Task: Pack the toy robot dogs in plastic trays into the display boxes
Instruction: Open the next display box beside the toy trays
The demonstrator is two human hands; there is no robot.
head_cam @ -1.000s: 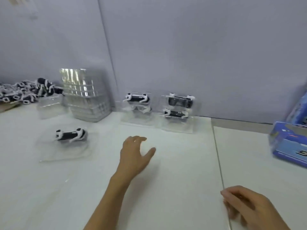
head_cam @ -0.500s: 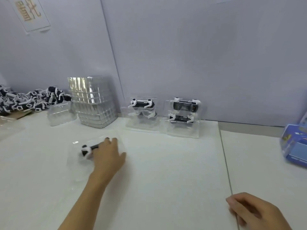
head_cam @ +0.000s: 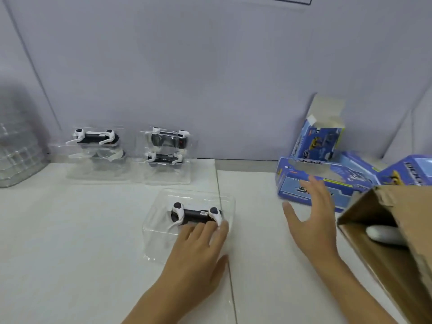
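The left hand (head_cam: 198, 251) lies flat, fingers straight, on the near edge of a clear plastic tray (head_cam: 161, 232) holding a toy robot dog (head_cam: 196, 214) on the white table (head_cam: 70, 242). The right hand (head_cam: 311, 220) hovers released, fingers spread, near a blue display box (head_cam: 327, 181) at the far right, beside a brown carton (head_cam: 397, 230). Two trayed dog stacks (head_cam: 163, 150) stand far against the wall.

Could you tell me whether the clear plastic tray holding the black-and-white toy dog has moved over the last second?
Yes. The clear plastic tray slid right under the left hand, reaching the table seam.
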